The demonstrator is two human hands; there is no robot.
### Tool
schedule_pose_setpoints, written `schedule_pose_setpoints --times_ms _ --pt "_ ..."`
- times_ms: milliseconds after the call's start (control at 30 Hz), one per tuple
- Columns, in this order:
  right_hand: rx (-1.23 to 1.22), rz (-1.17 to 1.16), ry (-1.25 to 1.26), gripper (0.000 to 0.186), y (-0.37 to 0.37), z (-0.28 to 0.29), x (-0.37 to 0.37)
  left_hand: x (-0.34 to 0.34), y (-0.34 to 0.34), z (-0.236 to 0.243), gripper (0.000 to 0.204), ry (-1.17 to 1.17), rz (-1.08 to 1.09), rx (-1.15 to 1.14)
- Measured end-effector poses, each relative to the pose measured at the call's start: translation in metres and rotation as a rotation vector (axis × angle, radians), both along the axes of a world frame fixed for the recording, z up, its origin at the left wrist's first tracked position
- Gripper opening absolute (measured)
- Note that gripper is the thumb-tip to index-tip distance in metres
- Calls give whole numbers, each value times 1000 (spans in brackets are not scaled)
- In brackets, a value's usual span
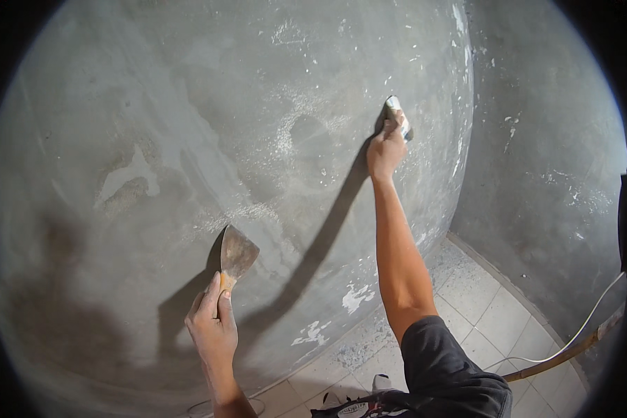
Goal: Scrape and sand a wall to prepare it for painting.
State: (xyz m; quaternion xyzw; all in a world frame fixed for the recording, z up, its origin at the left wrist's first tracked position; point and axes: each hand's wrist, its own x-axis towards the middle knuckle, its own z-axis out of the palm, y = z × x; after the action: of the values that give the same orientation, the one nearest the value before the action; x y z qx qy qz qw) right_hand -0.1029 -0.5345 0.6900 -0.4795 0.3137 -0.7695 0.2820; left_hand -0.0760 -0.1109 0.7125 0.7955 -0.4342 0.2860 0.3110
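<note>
Gripping a probably light, stiff-bladed scraper [239, 252] by its handle [226, 281], likely its surest hold, a person's left hand [214, 322] hovers toward the lower edge of the gray wall [209, 56], while the right hand [386, 152] curls around a pale object [393, 104] toward the surface's right edge.

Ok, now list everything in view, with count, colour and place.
Scraper: one, grey blade, yellowish handle, left of centre
Small block: one, mostly whitish, upper right of centre
Walls: two, grey, ahead and right
Patches: several, white, on the walls
Floor tiles: several, pale, lower right
Flakes: many, greyish, floor beside the wall
Cord: one, white, lower right
Pole: one, brown, lower right
Unclear object: one, black, right edge
Shirt: one, dark, bottom
Left hand: one, holding the scraper
Right hand: one, holding the block
</note>
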Motion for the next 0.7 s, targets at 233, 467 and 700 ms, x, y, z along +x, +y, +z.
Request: schedule_pose_setpoints --times_ms 233,467,700 --pt "-1147 382 423 54 168 85 37 -10 -14 16 32 -5 -3 -56" --pt "-162 531 35 39 17 72 -11 -15 12 25 33 -70 2 -160" --pt "-401 36 -55 42 61 153 23 -31 -2 33 32 -65 24 -130"
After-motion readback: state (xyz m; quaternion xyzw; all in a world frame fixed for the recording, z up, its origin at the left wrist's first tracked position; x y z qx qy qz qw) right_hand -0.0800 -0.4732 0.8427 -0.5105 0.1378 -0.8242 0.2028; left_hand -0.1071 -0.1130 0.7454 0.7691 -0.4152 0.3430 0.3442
